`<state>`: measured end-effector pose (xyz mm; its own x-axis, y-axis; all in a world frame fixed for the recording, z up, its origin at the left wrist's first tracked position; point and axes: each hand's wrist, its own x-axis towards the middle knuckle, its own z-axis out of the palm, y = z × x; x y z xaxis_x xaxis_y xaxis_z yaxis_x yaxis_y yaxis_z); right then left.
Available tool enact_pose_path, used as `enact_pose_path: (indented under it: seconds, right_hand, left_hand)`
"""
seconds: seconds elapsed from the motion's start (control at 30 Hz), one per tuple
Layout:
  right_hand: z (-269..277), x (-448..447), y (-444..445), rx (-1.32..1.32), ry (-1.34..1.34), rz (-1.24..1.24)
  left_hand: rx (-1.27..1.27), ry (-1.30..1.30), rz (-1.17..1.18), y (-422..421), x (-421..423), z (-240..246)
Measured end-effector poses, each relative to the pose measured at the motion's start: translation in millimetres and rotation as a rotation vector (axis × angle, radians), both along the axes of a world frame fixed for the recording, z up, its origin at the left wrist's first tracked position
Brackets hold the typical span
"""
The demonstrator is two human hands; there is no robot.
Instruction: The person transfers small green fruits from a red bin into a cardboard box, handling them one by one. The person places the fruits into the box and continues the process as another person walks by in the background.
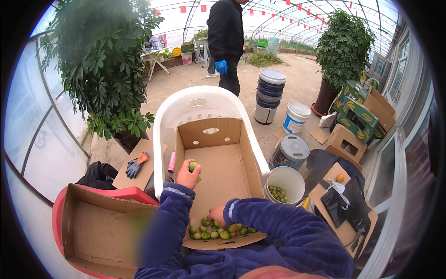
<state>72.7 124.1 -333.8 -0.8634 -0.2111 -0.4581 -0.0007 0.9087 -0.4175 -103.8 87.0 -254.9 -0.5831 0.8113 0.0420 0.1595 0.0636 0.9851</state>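
Observation:
My left hand (188,175) is raised over the left wall of a cardboard box (216,167). Its fingers hold a green tomato (193,166), and part of another shows below it. Down at the near end of the same box, my right hand (217,215) touches a cluster of green tomatoes (205,235), some tinged orange. The sleeve and the back of the hand hide its fingertips, so its grip is unclear. The box rests on a white plastic chair (161,146).
A second cardboard box (101,230) sits on a red chair (57,216) at left. To the right, a white bucket (291,178) holds small green tomatoes; a lidded dark bucket (294,146) stands behind it. Beyond the chair stands a person (226,35) wearing a blue glove.

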Motion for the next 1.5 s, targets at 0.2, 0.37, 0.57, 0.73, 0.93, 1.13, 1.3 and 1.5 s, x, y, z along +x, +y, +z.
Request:
enact_pose_path:
  seconds: [0.2,0.37,0.57,0.73,0.93,1.13,1.3,1.5]
  right_hand:
    - [-22.6,-5.7,-20.0,0.108,-0.132,0.04]
    - [-10.8,-5.7,-8.3,-0.009,0.099,-0.128]
    - [62.7,-9.2,49.0,-0.313,0.529,-0.818]
    - [69.5,-6.4,63.3,-0.639,0.742,-1.062]
    - [90.7,-2.7,47.9,-0.571,0.684,-1.0]
    - [83.0,-0.7,54.8,-0.496,0.711,-0.983]
    - [50.1,3.4,67.4,0.031,0.565,-0.623]
    - [16.2,-1.4,27.6,0.049,-0.033,-0.2]
  left_hand:
    - [-0.05,0.105,-0.041,2.0,-2.6,-9.7]
    - [-0.086,0.257,-0.069,1.5,-2.7,-13.9]
    - [-0.061,0.445,-0.131,-3.3,0.5,-16.9]
    - [-0.128,0.403,-0.293,-6.7,12.9,0.7]
    - [-0.12,0.461,-0.364,-11.7,16.0,8.1]
    - [-0.098,0.45,-0.396,-10.6,15.7,5.6]
    - [-0.268,0.339,-0.109,-0.3,-7.4,-15.9]
    - [-0.182,-0.144,0.001,6.5,-26.7,-30.1]
